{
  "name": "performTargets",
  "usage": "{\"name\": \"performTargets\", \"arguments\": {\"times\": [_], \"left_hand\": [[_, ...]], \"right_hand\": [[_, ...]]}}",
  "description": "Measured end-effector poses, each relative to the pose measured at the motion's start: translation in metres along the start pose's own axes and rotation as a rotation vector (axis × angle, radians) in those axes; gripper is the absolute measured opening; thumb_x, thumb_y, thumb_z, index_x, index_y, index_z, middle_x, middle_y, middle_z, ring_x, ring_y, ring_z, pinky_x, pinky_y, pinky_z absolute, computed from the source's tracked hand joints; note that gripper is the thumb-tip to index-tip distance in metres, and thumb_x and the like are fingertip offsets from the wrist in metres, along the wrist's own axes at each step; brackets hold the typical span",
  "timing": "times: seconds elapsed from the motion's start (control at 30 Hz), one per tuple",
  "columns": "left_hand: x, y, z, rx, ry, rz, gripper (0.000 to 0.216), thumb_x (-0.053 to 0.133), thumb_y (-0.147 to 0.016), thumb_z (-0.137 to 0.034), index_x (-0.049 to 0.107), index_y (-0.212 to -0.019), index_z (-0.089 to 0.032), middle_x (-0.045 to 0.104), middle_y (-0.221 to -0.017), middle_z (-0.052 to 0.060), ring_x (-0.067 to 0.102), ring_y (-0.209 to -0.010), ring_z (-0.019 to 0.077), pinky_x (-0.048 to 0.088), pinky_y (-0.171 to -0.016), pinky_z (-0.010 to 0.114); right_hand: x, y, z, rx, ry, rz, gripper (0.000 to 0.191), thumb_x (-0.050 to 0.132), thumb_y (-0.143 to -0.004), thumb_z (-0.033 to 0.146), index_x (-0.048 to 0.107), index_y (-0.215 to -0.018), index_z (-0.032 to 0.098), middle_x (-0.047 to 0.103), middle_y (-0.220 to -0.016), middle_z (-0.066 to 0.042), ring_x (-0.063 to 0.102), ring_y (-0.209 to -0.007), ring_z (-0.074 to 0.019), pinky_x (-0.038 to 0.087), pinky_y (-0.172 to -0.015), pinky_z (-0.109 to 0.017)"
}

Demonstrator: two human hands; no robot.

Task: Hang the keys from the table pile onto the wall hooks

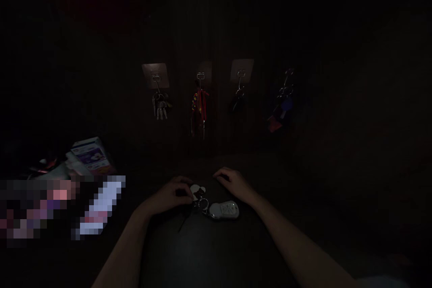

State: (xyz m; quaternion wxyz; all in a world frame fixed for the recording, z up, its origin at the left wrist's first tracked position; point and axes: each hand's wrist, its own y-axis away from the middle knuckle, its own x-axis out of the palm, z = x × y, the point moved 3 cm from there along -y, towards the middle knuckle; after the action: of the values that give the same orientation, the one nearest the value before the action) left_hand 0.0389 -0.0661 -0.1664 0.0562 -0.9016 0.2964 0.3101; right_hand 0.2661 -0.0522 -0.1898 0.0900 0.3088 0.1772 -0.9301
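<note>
The scene is very dark. A key bunch (202, 201) lies on a dark surface in front of me, with a white oval remote fob (224, 210) and a small pale tag on its ring. My left hand (172, 195) is curled with its fingertips pinching the ring end of the bunch. Just behind the fob, my right hand (232, 183) rests palm down on the surface with its fingers loosely bent and nothing in them.
On the dark wall behind, several hooks hold key bunches: a silver set (160, 107), a red-tagged set (200, 105), a dark set (238, 99) and one with blue and red tags (281, 108). A small printed box (89, 155) sits at left beside a blurred patch.
</note>
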Motion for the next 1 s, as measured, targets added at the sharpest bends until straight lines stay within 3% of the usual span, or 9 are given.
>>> {"name": "performTargets", "arguments": {"times": [0.3, 0.53, 0.67, 0.83, 1.0], "left_hand": [[-0.006, -0.003, 0.001, 0.018, 0.073, -0.15, 0.018, 0.055, -0.077, -0.038, 0.063, -0.074, -0.022, 0.065, -0.104, 0.004, 0.058, -0.099, 0.0213, 0.042, -0.087, 0.032], [-0.02, -0.004, 0.016, -0.063, 0.04, -0.391, 0.025, 0.043, -0.083, -0.044, 0.055, -0.078, -0.022, 0.063, -0.079, -0.001, 0.059, -0.079, 0.018, 0.043, -0.074, 0.028], [-0.023, -0.004, 0.016, -0.097, 0.076, -0.463, 0.025, 0.044, -0.082, -0.043, 0.053, -0.075, -0.022, 0.06, -0.076, -0.002, 0.057, -0.078, 0.0176, 0.043, -0.074, 0.027], [-0.02, -0.004, 0.005, -0.142, 0.266, -0.525, 0.022, 0.049, -0.078, -0.042, 0.053, -0.074, -0.021, 0.061, -0.074, -0.002, 0.058, -0.078, 0.0181, 0.043, -0.073, 0.027], [-0.008, -0.007, -0.004, -0.144, 0.505, -0.504, 0.023, 0.052, -0.077, -0.042, 0.055, -0.075, -0.019, 0.063, -0.075, 0.0, 0.06, -0.076, 0.0171, 0.045, -0.07, 0.027]], "right_hand": [[-0.002, 0.0, 0.003, 0.039, 0.048, 0.031, 0.018, 0.049, -0.084, 0.019, 0.066, -0.089, 0.021, 0.065, -0.095, -0.004, 0.061, -0.088, -0.0166, 0.044, -0.079, -0.029], [-0.002, -0.001, 0.003, 0.008, 0.035, 0.026, 0.017, 0.049, -0.084, 0.018, 0.066, -0.087, 0.022, 0.065, -0.093, -0.003, 0.061, -0.089, -0.0164, 0.044, -0.08, -0.029], [-0.002, -0.001, 0.003, 0.015, 0.024, 0.039, 0.017, 0.05, -0.084, 0.019, 0.066, -0.088, 0.021, 0.065, -0.094, -0.004, 0.061, -0.089, -0.0166, 0.044, -0.081, -0.03], [-0.003, -0.002, 0.005, 0.015, -0.015, 0.021, 0.017, 0.05, -0.083, 0.021, 0.066, -0.088, 0.022, 0.066, -0.094, -0.003, 0.061, -0.09, -0.0173, 0.044, -0.082, -0.031], [-0.003, -0.002, 0.02, 0.041, -0.125, -0.042, 0.016, 0.05, -0.084, 0.025, 0.065, -0.088, 0.023, 0.068, -0.094, -0.002, 0.061, -0.091, -0.0176, 0.045, -0.081, -0.032]]}}
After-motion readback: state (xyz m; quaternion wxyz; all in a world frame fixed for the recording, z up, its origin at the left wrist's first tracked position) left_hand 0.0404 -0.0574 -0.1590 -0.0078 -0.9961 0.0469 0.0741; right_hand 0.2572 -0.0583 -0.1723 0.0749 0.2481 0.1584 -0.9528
